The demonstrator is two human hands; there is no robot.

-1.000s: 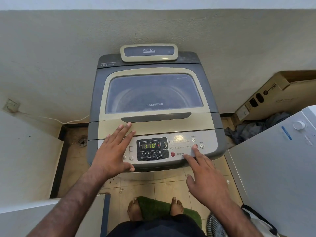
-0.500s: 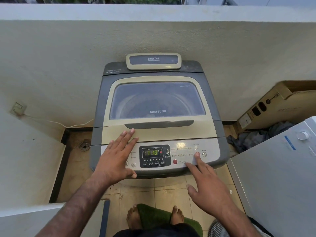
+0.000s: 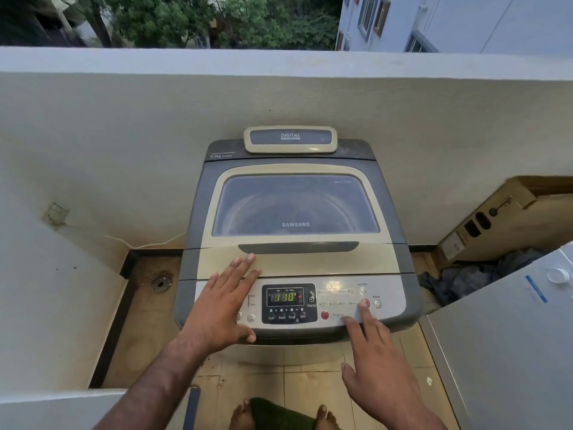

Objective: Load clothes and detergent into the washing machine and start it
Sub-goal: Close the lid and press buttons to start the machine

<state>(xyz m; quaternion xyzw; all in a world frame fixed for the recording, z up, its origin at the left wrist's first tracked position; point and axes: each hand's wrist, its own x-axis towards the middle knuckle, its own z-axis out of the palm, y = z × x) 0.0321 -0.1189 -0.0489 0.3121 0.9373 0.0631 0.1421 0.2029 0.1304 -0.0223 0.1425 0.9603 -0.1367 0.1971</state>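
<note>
A grey and beige top-loading washing machine (image 3: pixel 400 212) stands against the balcony wall, its glass lid (image 3: pixel 294 206) closed. The control panel's display (image 3: pixel 282 297) glows green with 1:10. My left hand (image 3: pixel 221 302) lies flat, fingers spread, over the panel's left end and the lid's front edge. My right hand (image 3: pixel 376 358) has its index fingertip on the red start/pause button (image 3: pixel 365 303), next to the power button (image 3: pixel 377 303). A second red button (image 3: pixel 324 315) marked Program sits left of that finger. Dark laundry is dimly visible through the lid.
A white appliance (image 3: pixel 508 342) stands close on the right, with a cardboard box (image 3: pixel 502 218) and dark cloth (image 3: pixel 465 277) behind it. A floor drain (image 3: pixel 160 283) and a wall socket (image 3: pixel 55 214) with a cable lie left. My bare feet rest on a green mat (image 3: pixel 279 415).
The view has tilted upward, bringing trees and a building into sight beyond the wall. Both hands stay in place on the panel, the right index finger still at the red button.
</note>
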